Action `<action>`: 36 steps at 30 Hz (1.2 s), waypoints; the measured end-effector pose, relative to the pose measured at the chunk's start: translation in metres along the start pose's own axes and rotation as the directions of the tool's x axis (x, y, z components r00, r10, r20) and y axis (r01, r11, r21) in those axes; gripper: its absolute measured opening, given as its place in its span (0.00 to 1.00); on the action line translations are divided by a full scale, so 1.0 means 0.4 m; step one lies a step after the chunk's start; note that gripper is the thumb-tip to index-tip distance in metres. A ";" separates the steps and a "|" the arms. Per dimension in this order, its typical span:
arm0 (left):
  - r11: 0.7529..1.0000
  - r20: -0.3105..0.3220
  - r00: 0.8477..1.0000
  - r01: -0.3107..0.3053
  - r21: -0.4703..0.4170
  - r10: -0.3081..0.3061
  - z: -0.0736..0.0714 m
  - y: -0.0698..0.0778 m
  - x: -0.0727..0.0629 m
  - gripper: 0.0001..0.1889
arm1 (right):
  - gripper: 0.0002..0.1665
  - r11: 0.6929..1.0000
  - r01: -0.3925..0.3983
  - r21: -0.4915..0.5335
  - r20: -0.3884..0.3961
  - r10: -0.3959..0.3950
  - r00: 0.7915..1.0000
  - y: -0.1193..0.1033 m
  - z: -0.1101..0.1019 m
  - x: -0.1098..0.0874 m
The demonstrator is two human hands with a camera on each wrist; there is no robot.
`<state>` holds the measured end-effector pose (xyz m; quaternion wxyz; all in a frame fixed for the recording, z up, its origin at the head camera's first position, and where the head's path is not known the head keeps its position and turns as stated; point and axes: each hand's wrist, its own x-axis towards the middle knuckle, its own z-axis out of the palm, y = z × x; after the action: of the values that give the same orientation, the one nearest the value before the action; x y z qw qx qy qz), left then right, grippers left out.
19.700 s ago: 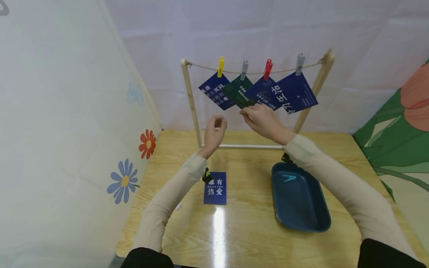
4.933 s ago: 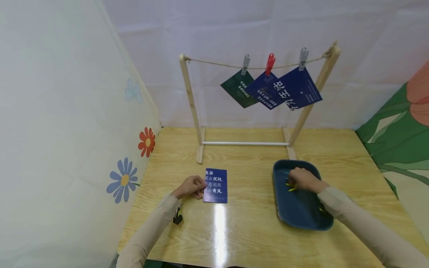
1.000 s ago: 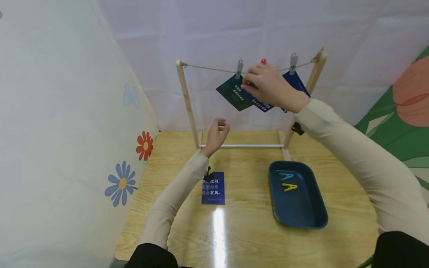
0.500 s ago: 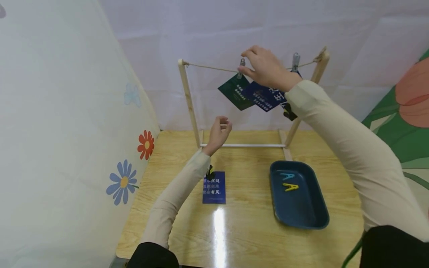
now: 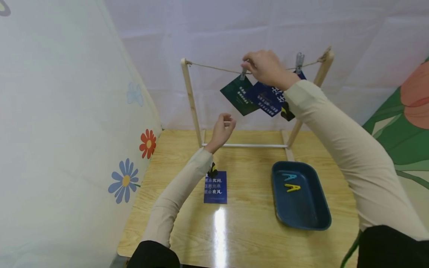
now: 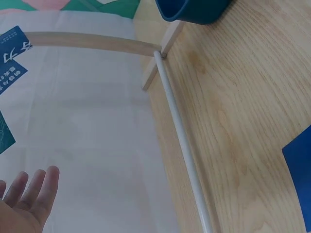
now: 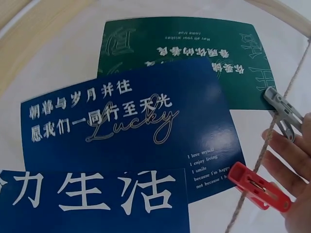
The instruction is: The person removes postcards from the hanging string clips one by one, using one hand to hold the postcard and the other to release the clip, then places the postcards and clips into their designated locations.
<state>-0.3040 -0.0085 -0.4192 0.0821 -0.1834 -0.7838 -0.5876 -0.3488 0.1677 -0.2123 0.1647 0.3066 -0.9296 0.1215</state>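
Note:
My right hand (image 5: 266,69) is at the rope and pinches the grey clothespin (image 7: 283,110) by its handle end. That clothespin holds the green card (image 5: 238,96) on the line. Beside it a red clothespin (image 7: 260,189) holds a blue card (image 7: 112,126); the hand covers this clothespin in the head view. Another grey clothespin (image 5: 299,61) holds the rightmost blue card (image 7: 97,204), largely hidden by the hand in the head view. My left hand (image 5: 222,128) hovers below the green card, fingers loosely bent and holding nothing.
The rope hangs between the posts of a wooden rack (image 5: 191,104) with a white crossbar (image 5: 254,146). A blue printed card (image 5: 216,190) lies on the table (image 5: 248,227). The dark blue tray (image 5: 301,212) holds a light blue clothespin (image 5: 289,176) and a yellow clothespin (image 5: 292,187).
The leftmost blue card left the line and lies on the table; its yellow clothespin went into the tray. My right hand has moved from the tray up to the grey clothespin.

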 end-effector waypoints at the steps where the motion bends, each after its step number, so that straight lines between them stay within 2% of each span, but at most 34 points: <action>1: 1.000 0.001 1.000 0.003 -0.007 -0.003 0.001 0.004 0.002 0.20 | 0.23 1.000 -0.008 0.004 -0.003 0.008 1.000 0.000 -0.001 0.000; 5: 0.997 0.002 1.000 0.026 -0.070 -0.026 0.010 0.023 0.009 0.24 | 0.22 1.000 -0.023 0.022 -0.010 0.023 1.000 -0.003 -0.006 -0.001; 9: 0.995 -0.009 0.999 0.037 -0.096 -0.038 0.021 0.044 0.016 0.28 | 0.22 0.997 -0.038 0.060 0.004 0.038 0.999 -0.008 -0.007 -0.005; 11: 0.994 -0.033 0.999 0.018 -0.104 -0.021 0.026 0.052 0.019 0.27 | 0.22 0.996 -0.045 0.077 0.011 0.045 0.999 -0.009 -0.007 -0.008; 15: 0.987 -0.118 0.992 -0.069 -0.145 0.052 0.036 0.063 0.021 0.20 | 0.22 0.995 -0.041 0.087 0.002 0.041 0.999 -0.010 -0.005 -0.011; 19: 0.956 -0.191 0.978 -0.134 -0.261 0.085 0.042 0.067 0.017 0.13 | 0.21 0.996 -0.029 0.081 -0.023 0.031 0.999 -0.015 -0.004 -0.011; 22: 0.922 -0.203 0.977 -0.136 -0.362 0.064 0.043 0.068 0.014 0.11 | 0.21 0.991 -0.050 0.122 -0.008 0.051 0.999 -0.024 -0.004 -0.012; 24: 0.908 -0.202 0.978 -0.127 -0.399 0.048 0.044 0.067 0.013 0.10 | 0.22 0.985 -0.072 0.155 0.016 0.070 0.997 -0.032 -0.005 -0.012; 30: 0.900 -0.204 0.977 -0.137 -0.415 0.055 0.046 0.064 0.010 0.10 | 0.24 0.975 -0.102 0.197 0.077 0.088 0.993 -0.050 -0.009 -0.008; 36: 0.903 -0.209 0.976 -0.143 -0.405 0.061 0.046 0.065 0.010 0.10 | 0.24 0.967 -0.122 0.222 0.069 0.109 0.992 -0.051 -0.009 -0.009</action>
<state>-0.2962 0.0161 -0.4000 0.1466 -0.1804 -0.6175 -0.7514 -0.3327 0.1548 -0.2080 0.0954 0.2717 -0.9303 0.2270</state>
